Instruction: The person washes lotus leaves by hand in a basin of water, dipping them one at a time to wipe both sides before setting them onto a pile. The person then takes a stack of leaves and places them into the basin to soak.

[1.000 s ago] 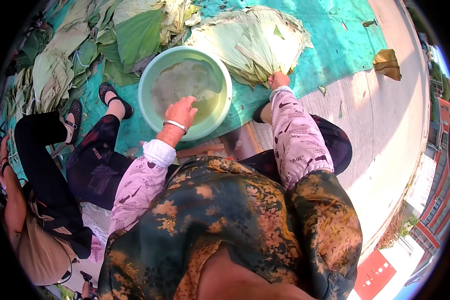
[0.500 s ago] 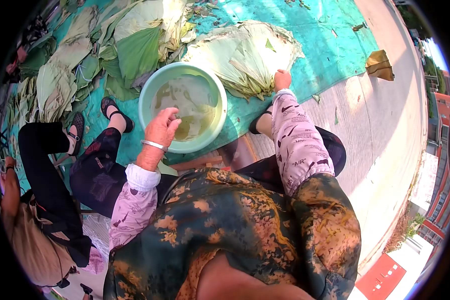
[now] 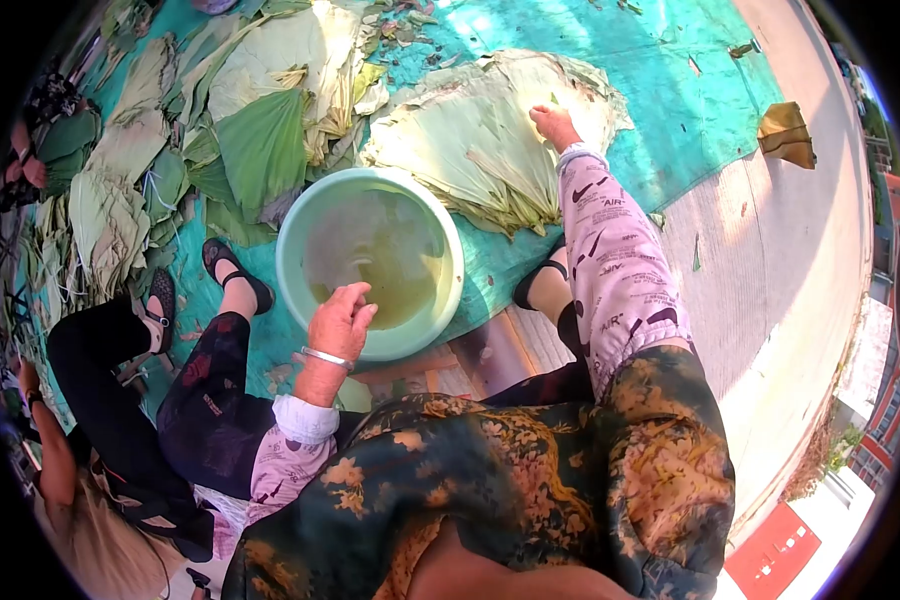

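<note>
Our right hand (image 3: 556, 126) reaches over the leaf bundle (image 3: 470, 140), fingers bent close to its upper face; we cannot tell whether they pinch anything. Our left hand (image 3: 338, 320) hangs at the near side of the basin (image 3: 288, 255), fingers curled, and we cannot make out whether something sits in them. Below its wrist we see a pale bracelet (image 3: 327, 357).

We have the bundle lying flat on the green sheet (image 3: 670, 80), just beyond the basin and to its right, spread like a fan. Its narrow, gathered end points towards us, and the wide, pale end faces away. Cloudy water (image 3: 380, 260) fills the lower part of the basin, which stands between our feet. To the left of the bundle we see a heap (image 3: 260, 140) of more leaves, green and faded. Well apart on the right, a brown scrap (image 3: 786, 135) lies at the sheet's edge. Another person (image 3: 80, 520) sits on our left.
</note>
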{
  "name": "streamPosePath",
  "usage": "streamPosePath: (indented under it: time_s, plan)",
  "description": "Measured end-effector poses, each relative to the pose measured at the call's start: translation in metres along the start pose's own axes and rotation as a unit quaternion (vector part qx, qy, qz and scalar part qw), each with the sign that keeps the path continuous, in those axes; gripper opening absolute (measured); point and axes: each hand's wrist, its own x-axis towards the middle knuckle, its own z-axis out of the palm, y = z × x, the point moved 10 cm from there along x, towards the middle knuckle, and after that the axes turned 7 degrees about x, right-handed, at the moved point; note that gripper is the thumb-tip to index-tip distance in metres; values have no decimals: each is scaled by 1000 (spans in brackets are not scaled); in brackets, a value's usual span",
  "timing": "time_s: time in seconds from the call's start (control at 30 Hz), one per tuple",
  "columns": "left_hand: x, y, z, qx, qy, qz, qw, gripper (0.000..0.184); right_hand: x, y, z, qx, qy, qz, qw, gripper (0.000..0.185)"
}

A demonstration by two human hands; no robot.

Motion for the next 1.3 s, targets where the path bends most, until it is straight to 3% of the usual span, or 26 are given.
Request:
streamPosePath:
  time_s: [0.03,0.07,0.1,0.17,0.23,0.27,0.33,0.43,0.47,0.53,0.63,0.73,0.97,1.1,1.2,1.23,1.3]
  plan:
    - [2,1,1,-7,-10,-13,1000,27,26,28,11,-60,-43,-6,997,31]
    - [6,-2,2,-17,-13,-20,1000,27,21,10,13,-120,-85,-14,989,32]
    - [8,-5,4,-28,-15,-27,999,27,7,23,-16,46,-28,127,990,33]
    - [7,-12,11,-54,-26,-44,997,27,4,3,-89,-123,138,8,983,35]
    - [6,-15,13,-80,-41,-61,994,29,-42,-18,-162,-140,286,158,935,34]
    - [5,-16,15,-82,-49,-67,993,29,-43,-6,-182,-119,338,177,917,32]
    - [5,-20,18,-88,-61,-77,991,29,-37,-25,-189,-143,371,53,916,29]
    - [2,-17,18,-106,-58,-71,990,29,-32,-50,-133,-72,223,-97,967,37]
    - [2,-17,16,-105,-54,-69,991,29,-29,-53,-98,-89,127,-114,981,36]
    - [-2,-15,13,-102,-47,-69,991,29,-35,-37,-64,-204,112,-7,972,36]
    - [-6,-13,14,-103,-53,-70,991,29,-52,-54,-74,-228,167,87,955,36]
    - [-5,-10,17,-104,-60,-73,990,28,-38,-28,-59,-260,81,134,953,30]
    - [1,-14,23,-119,-67,-94,986,29,-14,-24,-108,-287,96,117,946,28]
    - [2,-13,27,-123,-74,-97,985,28,-26,-40,-156,-272,232,131,925,35]
    - [6,-9,27,-130,-70,-93,985,27,-26,-58,-134,-244,262,-26,933,36]
    - [3,-11,24,-129,-61,-103,984,27,-26,-58,-112,-208,223,-70,950,36]
    - [4,-8,20,-110,-55,-78,989,26,-33,-58,-67,-279,170,-127,936,36]
